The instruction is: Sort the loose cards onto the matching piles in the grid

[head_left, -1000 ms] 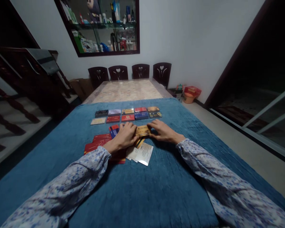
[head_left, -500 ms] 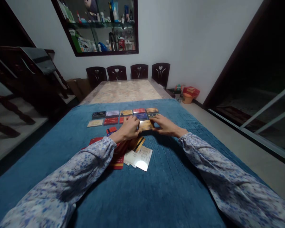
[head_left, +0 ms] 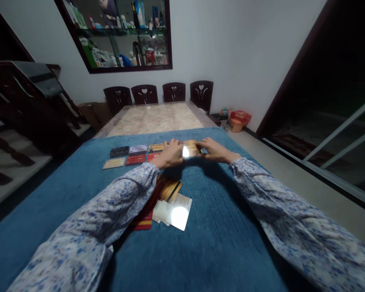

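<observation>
A gold card point(head_left: 191, 147), perhaps the top of a small stack, is held up between my two hands with a bright glare spot on its left part. My left hand point(head_left: 171, 154) grips its left edge, fingers bent. On the right edge, my right hand point(head_left: 215, 150) pinches with thumb and fingers. Left of my hands lie sorted cards in two rows: a black stack point(head_left: 119, 152), a silver stack point(head_left: 138, 150), a yellow stack point(head_left: 156, 148), a cream card point(head_left: 114, 163) and a red stack point(head_left: 136, 159). The hands hide the rows' right end.
Nearer me is a loose pile with a white card point(head_left: 182, 209), a gold striped card point(head_left: 171, 190) and red cards point(head_left: 143, 224), partly under my left sleeve. A blue cloth point(head_left: 225, 243) covers the near table. Dark chairs point(head_left: 173, 92) stand at the far end.
Both hands have moved the gold card away from me and slightly right, over the right end of the rows. The view has shifted a little to the right.
</observation>
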Demonstrator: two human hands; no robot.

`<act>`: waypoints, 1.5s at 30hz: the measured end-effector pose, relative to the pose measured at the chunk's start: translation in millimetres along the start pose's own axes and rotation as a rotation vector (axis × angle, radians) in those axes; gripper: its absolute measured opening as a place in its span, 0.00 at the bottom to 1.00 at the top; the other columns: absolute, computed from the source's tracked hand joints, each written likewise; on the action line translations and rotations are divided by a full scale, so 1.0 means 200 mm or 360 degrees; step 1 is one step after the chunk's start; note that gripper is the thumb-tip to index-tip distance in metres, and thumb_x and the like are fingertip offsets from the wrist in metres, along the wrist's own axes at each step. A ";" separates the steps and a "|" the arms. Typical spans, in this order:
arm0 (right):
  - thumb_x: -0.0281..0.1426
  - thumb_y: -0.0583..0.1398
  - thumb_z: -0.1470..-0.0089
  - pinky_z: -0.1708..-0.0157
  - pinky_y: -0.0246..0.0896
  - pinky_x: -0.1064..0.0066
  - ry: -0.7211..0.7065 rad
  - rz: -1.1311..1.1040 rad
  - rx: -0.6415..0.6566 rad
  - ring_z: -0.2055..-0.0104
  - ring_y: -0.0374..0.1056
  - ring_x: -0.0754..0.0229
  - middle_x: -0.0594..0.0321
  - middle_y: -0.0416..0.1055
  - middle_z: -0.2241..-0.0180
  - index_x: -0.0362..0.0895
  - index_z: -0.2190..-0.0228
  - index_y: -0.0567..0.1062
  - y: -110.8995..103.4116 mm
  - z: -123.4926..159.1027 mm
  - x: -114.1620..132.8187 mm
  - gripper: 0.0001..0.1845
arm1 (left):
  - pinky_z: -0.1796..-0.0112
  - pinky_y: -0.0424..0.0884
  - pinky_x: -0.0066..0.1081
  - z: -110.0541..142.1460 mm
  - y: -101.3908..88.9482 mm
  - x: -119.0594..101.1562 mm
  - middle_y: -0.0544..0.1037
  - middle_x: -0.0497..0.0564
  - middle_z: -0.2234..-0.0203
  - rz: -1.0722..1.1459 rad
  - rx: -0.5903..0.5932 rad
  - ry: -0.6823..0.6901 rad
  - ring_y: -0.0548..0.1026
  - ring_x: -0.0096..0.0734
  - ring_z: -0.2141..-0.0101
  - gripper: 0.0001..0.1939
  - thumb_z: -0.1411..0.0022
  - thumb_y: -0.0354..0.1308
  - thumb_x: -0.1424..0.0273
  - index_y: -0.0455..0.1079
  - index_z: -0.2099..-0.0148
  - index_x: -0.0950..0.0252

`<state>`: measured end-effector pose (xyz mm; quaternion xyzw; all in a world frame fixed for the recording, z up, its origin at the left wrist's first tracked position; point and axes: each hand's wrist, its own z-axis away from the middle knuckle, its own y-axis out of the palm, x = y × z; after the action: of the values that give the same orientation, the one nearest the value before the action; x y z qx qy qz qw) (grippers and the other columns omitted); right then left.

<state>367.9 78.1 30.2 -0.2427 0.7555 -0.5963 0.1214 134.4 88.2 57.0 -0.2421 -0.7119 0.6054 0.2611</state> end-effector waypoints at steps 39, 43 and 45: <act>0.25 0.63 0.46 0.56 0.62 0.71 0.0307 0.0189 0.0338 0.52 0.74 0.52 0.51 0.80 0.53 0.39 0.54 0.79 0.11 -0.37 -0.32 0.17 | 0.44 0.60 0.63 -0.52 0.20 0.12 0.77 0.65 0.49 0.0166 0.0150 -0.0150 0.62 0.59 0.40 0.13 0.41 0.57 0.69 0.77 0.56 0.65; 0.25 0.63 0.47 0.58 0.62 0.72 0.0329 0.0180 0.0392 0.53 0.74 0.52 0.52 0.81 0.55 0.40 0.56 0.80 0.13 -0.39 -0.33 0.15 | 0.44 0.61 0.62 -0.54 0.22 0.13 0.78 0.65 0.51 0.0154 0.0185 -0.0148 0.63 0.57 0.41 0.11 0.41 0.57 0.69 0.77 0.58 0.65; 0.26 0.63 0.46 0.59 0.62 0.72 0.0337 0.0172 0.0402 0.54 0.75 0.53 0.52 0.81 0.56 0.41 0.57 0.81 0.14 -0.40 -0.34 0.14 | 0.44 0.62 0.62 -0.54 0.23 0.14 0.78 0.65 0.52 0.0157 0.0198 -0.0150 0.63 0.57 0.41 0.11 0.42 0.57 0.69 0.77 0.59 0.65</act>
<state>382.4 184.5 16.0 -0.1205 0.6950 -0.7014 0.1026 187.7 192.7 28.8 -0.2315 -0.6716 0.6713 0.2116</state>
